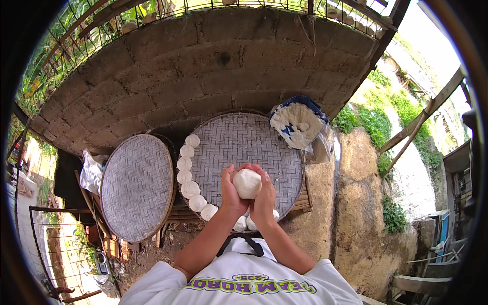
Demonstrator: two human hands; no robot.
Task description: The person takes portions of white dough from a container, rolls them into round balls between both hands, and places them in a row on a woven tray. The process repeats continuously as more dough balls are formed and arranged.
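Note:
A round white ball of dough (247,184) sits cupped between my two hands, over the near half of a large round woven bamboo tray (239,137). My left hand (230,192) presses against its left side, and my right hand (265,197) curves around its right side. Several similar white dough balls (190,189) line the tray's left and near rim, close together; my wrists partly hide those at the near edge. At the tray's far right is a blue-edged container (305,104) with a mass of soft white dough (295,122) inside.
A second round woven tray (137,188) leans at the left, beside a crumpled white plastic bag (92,173). Bamboo slats (303,197) support the large tray. Beyond stands a block wall (203,66). Rough stone ground (361,203) lies at the right.

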